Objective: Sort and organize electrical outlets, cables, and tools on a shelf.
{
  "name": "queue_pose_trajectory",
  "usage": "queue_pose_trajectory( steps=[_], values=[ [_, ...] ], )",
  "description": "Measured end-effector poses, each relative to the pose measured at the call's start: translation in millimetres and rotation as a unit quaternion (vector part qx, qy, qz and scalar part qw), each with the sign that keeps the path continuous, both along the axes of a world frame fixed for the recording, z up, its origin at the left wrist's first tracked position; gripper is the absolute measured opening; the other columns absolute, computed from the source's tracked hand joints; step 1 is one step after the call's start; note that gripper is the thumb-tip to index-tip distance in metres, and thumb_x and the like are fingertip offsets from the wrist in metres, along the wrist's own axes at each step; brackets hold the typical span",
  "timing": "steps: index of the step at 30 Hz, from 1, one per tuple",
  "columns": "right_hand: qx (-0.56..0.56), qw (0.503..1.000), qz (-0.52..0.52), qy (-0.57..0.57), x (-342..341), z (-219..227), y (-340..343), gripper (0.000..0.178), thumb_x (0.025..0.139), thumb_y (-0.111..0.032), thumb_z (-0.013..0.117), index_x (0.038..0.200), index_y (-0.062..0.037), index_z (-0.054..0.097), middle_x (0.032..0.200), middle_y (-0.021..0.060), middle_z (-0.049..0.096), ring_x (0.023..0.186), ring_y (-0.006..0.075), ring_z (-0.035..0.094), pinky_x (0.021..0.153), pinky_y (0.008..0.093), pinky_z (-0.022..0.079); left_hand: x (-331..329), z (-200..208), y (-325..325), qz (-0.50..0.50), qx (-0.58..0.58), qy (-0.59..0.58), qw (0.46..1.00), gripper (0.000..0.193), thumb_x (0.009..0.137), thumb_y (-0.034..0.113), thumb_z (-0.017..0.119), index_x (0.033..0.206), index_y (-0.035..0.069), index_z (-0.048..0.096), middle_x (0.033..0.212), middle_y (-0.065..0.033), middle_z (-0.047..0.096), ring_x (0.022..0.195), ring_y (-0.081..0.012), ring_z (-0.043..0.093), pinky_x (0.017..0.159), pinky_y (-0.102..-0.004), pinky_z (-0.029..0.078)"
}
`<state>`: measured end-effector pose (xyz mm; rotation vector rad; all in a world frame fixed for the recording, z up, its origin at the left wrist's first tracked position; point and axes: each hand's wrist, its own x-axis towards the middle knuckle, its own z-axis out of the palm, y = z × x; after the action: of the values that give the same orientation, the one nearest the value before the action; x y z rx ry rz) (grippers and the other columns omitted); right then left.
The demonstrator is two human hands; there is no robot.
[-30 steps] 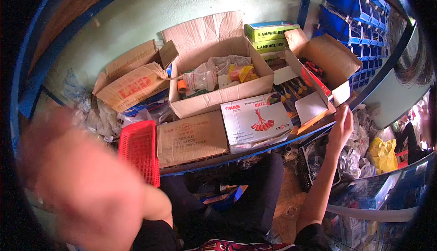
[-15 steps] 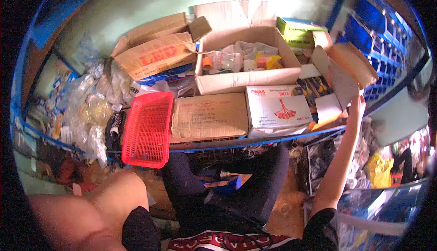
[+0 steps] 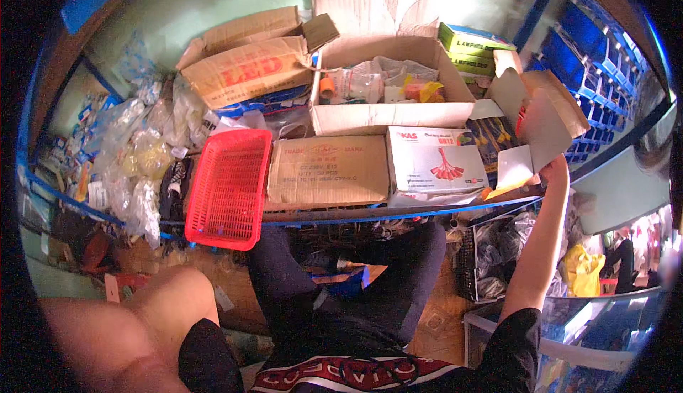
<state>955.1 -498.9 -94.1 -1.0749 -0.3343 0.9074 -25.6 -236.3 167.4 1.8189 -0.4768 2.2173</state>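
My right hand (image 3: 555,168) reaches to the right end of the shelf. It grips the lower corner of a pale cardboard flap (image 3: 544,133) on an opened box; part of the fingers is hidden behind the flap. Inside this box show dark packages with yellow marks (image 3: 492,139). Left of it stands a closed white box (image 3: 435,159) with a red picture on its face. My left arm (image 3: 181,286) is bent at the lower left, and its hand is out of the picture.
A red plastic basket (image 3: 229,186) overhangs the shelf's blue front edge (image 3: 334,217). Beside it lies a brown carton (image 3: 327,170). Behind, an open carton (image 3: 391,117) holds bagged items. Clear plastic bags (image 3: 135,144) crowd the left; blue bins (image 3: 597,65) stand right.
My right hand has shifted slightly down, still at the flap. The flap has turned and shows more of its pale face. My view has also shifted a little.
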Motion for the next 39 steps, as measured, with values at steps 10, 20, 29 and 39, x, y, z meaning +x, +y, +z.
queue_pose_trajectory(
  steps=[10,20,29,39],
  values=[
    [0.001,0.995,-0.104,-0.001,-34.1,28.7,23.1,0.039,0.106,-0.034,0.056,0.129,-0.0041,0.065,0.119,0.0115,0.074,0.103,0.0293,0.073,0.085,0.0466,0.063,-0.5,-11.8,-3.7,0.051,-0.008,-0.027,0.998,0.064,0.093,0.060,0.054,0.134,0.011,0.053,0.131,-0.0134,0.052,0.124,-0.0391,0.037,0.106,-0.0580,0.028],
    [0.017,0.984,-0.175,0.021,-51.9,45.9,71.9,0.040,0.106,-0.036,0.057,0.131,-0.0053,0.064,0.120,0.0106,0.073,0.105,0.0303,0.072,0.086,0.0480,0.062,3.8,-30.0,13.9,0.056,-0.029,-0.048,0.997,0.056,0.095,0.057,0.052,0.125,0.010,0.058,0.121,-0.0161,0.056,0.113,-0.0406,0.047,0.099,-0.0586,0.038],
    [0.027,0.982,-0.187,0.024,-85.4,31.0,23.6,0.041,0.106,-0.037,0.057,0.132,-0.0064,0.064,0.122,0.0098,0.073,0.107,0.0313,0.072,0.087,0.0492,0.062,268.3,-2.0,17.2,0.114,-0.053,-0.083,0.989,0.051,0.096,0.053,0.050,0.118,0.009,0.062,0.112,-0.0186,0.060,0.103,-0.0420,0.056,0.093,-0.0592,0.047],
    [0.149,0.970,-0.165,-0.101,-64.0,28.9,23.7,0.049,0.108,-0.039,0.054,0.143,-0.0051,0.057,0.134,0.0115,0.068,0.119,0.0288,0.068,0.098,0.0462,0.059,403.6,-127.0,-3.7,0.043,-0.149,0.398,0.904,0.048,0.089,0.010,0.074,0.133,-0.002,0.057,0.126,-0.0217,0.062,0.118,-0.0394,0.060,0.106,-0.0495,0.044]
  ],
)
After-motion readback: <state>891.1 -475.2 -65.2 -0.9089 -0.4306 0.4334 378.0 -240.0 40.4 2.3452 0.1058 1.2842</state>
